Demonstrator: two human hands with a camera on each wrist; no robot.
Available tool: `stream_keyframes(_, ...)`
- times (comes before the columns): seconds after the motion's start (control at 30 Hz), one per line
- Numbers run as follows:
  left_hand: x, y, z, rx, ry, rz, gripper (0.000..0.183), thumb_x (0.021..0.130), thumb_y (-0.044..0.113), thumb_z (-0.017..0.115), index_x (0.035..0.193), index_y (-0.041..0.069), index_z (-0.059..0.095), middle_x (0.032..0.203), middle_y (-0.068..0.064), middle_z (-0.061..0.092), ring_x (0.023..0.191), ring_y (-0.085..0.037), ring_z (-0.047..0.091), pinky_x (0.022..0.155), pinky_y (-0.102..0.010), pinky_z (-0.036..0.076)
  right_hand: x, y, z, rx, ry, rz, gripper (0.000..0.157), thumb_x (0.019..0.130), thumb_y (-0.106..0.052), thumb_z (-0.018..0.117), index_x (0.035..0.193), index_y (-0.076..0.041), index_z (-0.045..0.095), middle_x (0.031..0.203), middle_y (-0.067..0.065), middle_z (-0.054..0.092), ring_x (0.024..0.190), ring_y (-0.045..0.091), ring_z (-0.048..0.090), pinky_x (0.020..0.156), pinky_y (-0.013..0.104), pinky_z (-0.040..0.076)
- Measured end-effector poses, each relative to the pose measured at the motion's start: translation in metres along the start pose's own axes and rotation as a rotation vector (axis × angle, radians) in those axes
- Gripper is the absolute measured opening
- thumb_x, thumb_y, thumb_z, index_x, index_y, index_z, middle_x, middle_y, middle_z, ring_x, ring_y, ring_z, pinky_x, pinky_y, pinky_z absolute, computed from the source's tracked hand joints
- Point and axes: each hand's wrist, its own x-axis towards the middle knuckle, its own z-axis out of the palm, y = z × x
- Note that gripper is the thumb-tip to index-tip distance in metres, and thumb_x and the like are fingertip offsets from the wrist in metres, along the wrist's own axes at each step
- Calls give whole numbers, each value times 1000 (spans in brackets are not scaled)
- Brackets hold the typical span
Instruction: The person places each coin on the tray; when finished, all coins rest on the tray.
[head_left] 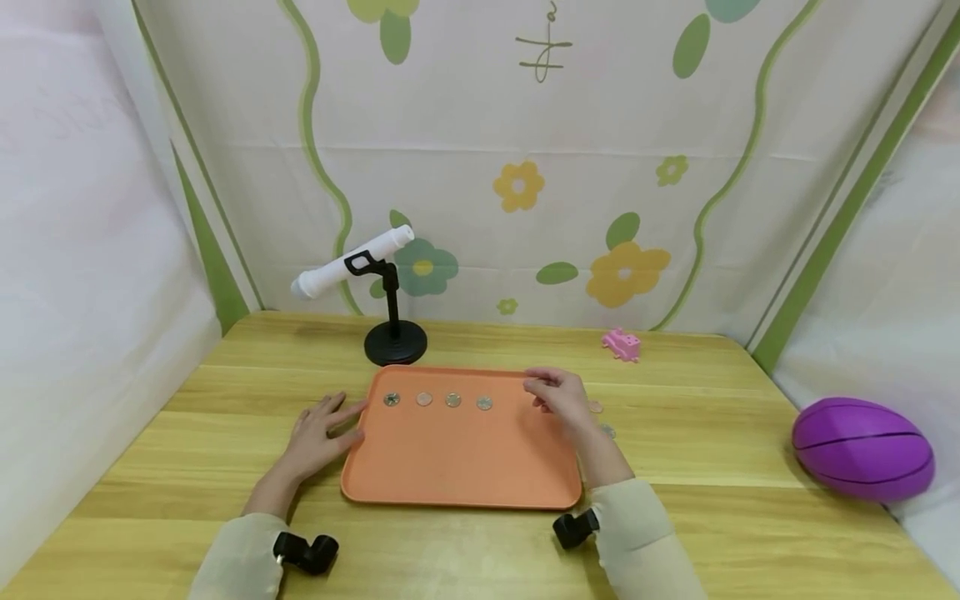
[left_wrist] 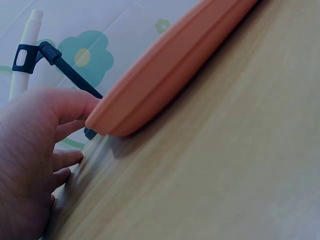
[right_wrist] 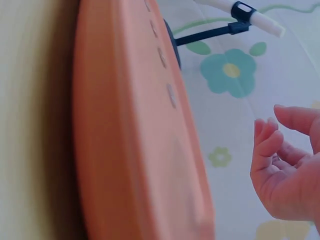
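An orange tray lies on the wooden table with a row of several coins along its far side. My left hand lies flat on the table, fingers straight, its fingertips against the tray's left rim. My right hand hovers over the tray's far right corner with loosely curled fingers. In the right wrist view the right hand shows thumb and fingers apart with nothing between them. Two more coins lie on the table just right of the tray.
A black stand holding a white tube is behind the tray's far left corner. A small pink toy sits at the back right. A purple ball rests at the right edge. Fabric walls enclose the table.
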Motion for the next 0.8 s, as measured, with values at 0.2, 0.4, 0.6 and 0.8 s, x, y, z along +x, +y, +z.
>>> stream_keyframes(0.2,2,1,0,-2,-2,6,49,82,30,57,125,8,49,132,-28,26,122,-43,13,93,-57,2,-12,-1,-31,-48,-10,-28,31,82,-8,59,110,5,55,80,10,59,55,12,49,49,23,41)
stream_keyframes(0.4,2,0,-1,-5,-7,0,50,82,30,57,125,9,48,132,-27,26,122,-43,12,93,-57,2,-20,14,-61,-68,-46,-70,38,82,-10,59,111,12,50,80,6,59,57,11,50,51,22,43)
stream_keyframes(0.6,1,-2,-2,-7,4,3,49,81,29,58,125,8,49,132,-28,26,122,-44,12,93,-58,2,-23,26,-82,-102,-84,-85,38,82,-9,56,112,13,49,77,3,57,57,8,46,50,21,40)
stream_keyframes(0.8,0,-1,0,-9,-8,-6,49,82,30,57,125,9,48,132,-27,26,122,-43,12,93,-58,1,-30,36,-91,-188,-92,-15,33,81,-6,59,109,12,53,82,8,56,57,10,45,49,22,39)
